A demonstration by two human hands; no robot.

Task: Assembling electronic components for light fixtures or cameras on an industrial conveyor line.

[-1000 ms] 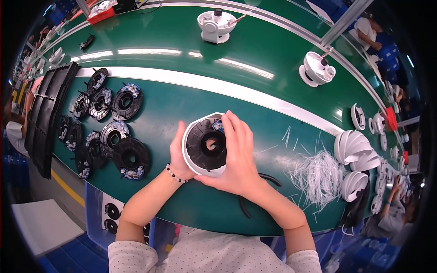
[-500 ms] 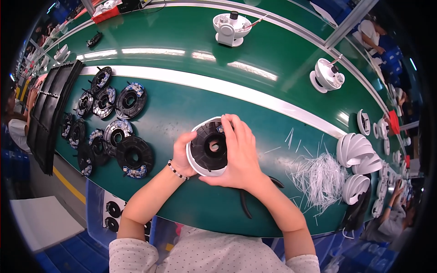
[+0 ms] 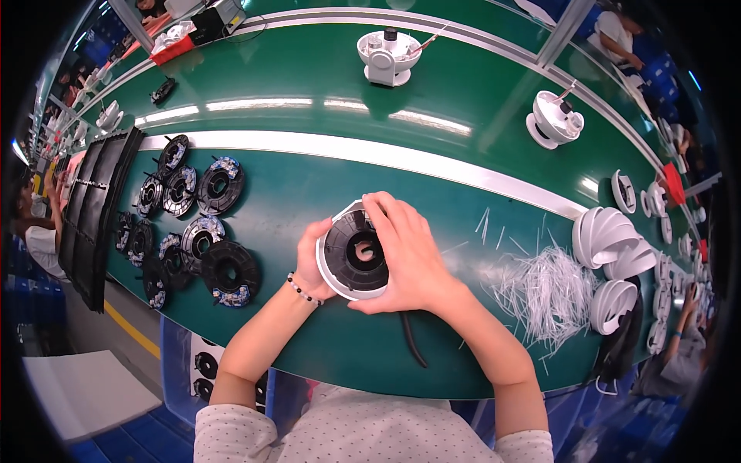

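A round white housing (image 3: 340,284) with a black ring-shaped part (image 3: 355,251) set in it sits upright on the green table (image 3: 309,177), near the front edge. My left hand (image 3: 312,258) cups its left rim from behind. My right hand (image 3: 409,258) lies over its right side, fingers curled along the top rim. Both hands grip the same piece. A black cable (image 3: 411,339) runs out from under my right wrist.
Several black ring parts (image 3: 204,231) lie to the left, beside black trays (image 3: 93,208). A heap of white ties (image 3: 544,293) and stacked white shells (image 3: 610,247) sit to the right. White assemblies (image 3: 388,55) stand on the far belt. Other people work at both edges.
The housing and both hands have stayed together; my right fingers have shifted slightly along the top rim. The view has tilted a little.
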